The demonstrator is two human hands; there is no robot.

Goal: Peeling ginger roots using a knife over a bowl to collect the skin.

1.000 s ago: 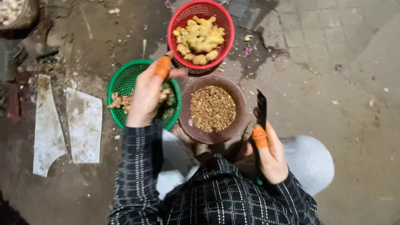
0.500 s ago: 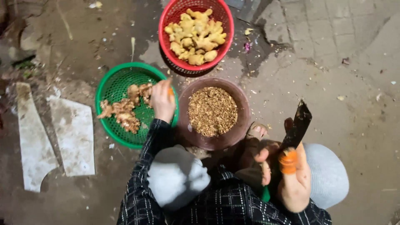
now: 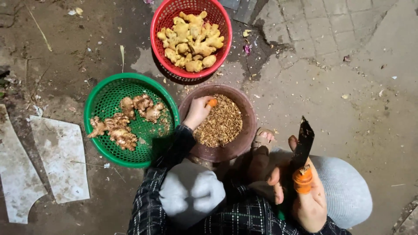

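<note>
Dark blade upright, my right hand [image 3: 307, 198] keeps a closed grip on the knife [image 3: 301, 150], clear of my knees. My left hand [image 3: 198, 112] drops scraps into the brown peel bowl [image 3: 244, 143]; beyond sits the red basket of peeled ginger [image 3: 190, 37].

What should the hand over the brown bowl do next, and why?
Probably reach across to the green basket and pick up an unpeeled ginger root. The left hand hangs over the brown bowl of peelings and seems to hold nothing, while the right hand holds the dark knife upright. The peeled, pale ginger lies in the red basket.
</note>
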